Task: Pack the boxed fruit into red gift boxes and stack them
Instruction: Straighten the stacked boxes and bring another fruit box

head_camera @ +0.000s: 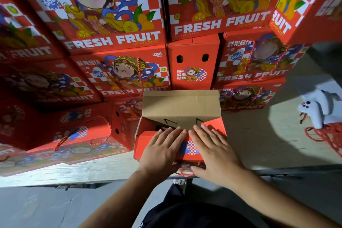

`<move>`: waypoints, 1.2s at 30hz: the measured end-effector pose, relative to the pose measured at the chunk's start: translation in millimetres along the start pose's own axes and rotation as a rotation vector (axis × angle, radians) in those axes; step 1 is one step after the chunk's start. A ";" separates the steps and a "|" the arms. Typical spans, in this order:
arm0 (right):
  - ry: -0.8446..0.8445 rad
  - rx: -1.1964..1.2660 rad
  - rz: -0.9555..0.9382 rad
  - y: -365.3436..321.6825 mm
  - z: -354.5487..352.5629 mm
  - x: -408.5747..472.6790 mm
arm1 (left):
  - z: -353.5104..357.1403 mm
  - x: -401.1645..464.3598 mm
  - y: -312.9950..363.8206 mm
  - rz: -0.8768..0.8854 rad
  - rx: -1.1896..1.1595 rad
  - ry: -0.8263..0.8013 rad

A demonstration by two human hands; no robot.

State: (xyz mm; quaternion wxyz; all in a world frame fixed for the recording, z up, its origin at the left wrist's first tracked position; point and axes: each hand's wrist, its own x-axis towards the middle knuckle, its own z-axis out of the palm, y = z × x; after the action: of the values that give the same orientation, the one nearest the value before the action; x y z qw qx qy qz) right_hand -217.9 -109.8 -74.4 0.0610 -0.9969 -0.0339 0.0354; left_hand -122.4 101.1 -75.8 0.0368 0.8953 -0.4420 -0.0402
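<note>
Directly below us, our left hand [162,149] and right hand [212,151] lie flat, side by side, on the front top flap of a red gift box [146,146]. The fingers of both hands are straight and spread a little, pressing down on the flap and gripping nothing. Our fingertips reach the flap's far edge, and the two hands nearly touch at the middle.

The box stands on a pale wooden platform [74,170], close to its front edge. Its rear flap [181,105] stands upright, showing plain brown cardboard on the inside with two short dark marks near the bottom. We cannot see what lies inside the box. A red cord handle [185,174] hangs at the near side of the box, just under our right thumb.

Behind and to the left rises a wall of stacked red boxes [114,24] printed with a cartoon figure and the words FRESH FRUIT; several have red twisted cord handles. At the right, on the platform, lies a white toy-like object [314,111] beside a heap of loose red cord [327,137].
</note>
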 end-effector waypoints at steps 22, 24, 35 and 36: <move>-0.099 0.835 0.185 82.9 -45.8 41.2 | 14.8 -19.7 -2.9 -0.144 0.069 0.464; -0.091 0.682 0.126 79.3 -48.1 42.4 | 12.8 -23.0 -4.9 -0.158 -0.032 0.570; -0.062 -0.136 -0.036 60.0 -48.9 50.0 | -44.4 52.6 -69.9 -0.146 0.179 -0.106; -0.083 -0.108 -0.020 57.6 -45.5 47.5 | -38.9 50.2 -67.2 -0.145 0.264 -0.079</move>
State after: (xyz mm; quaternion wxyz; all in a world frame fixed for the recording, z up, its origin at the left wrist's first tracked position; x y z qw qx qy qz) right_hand -163.6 -168.9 -39.6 0.0062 -0.9960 -0.0485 0.0743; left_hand -34.9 103.1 -46.0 -0.1015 0.9197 -0.3787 -0.0195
